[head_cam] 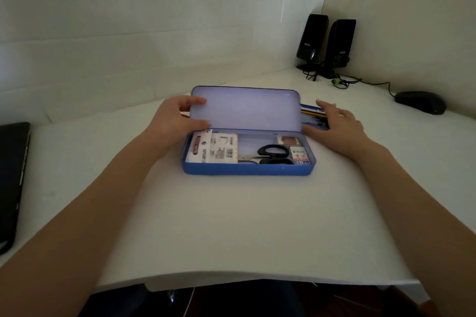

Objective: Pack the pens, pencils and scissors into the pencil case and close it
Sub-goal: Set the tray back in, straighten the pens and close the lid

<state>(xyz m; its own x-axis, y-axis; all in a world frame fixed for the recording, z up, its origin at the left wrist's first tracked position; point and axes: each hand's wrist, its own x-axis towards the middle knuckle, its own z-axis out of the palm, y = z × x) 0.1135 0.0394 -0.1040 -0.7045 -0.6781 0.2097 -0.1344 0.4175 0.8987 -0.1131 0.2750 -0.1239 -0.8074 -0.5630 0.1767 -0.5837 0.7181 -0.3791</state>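
Observation:
A blue tin pencil case [247, 169] stands open in the middle of the white desk, its lid [246, 109] raised upright. Inside lie black-handled scissors [270, 155], a white card pack [213, 149] at the left and small erasers [298, 154] at the right. My left hand [177, 117] grips the lid's left edge with thumb and fingers. My right hand [337, 121] rests flat beside the lid's right end, fingers apart, over a bundle of pens and pencils [313, 112] lying behind the case. The lid and my right hand hide most of that bundle.
Two black speakers [325, 45] with cables stand at the back right corner. A black mouse [419, 101] lies at the right. A dark laptop [11, 183] sits at the left edge. The desk's front edge [231, 278] is near me.

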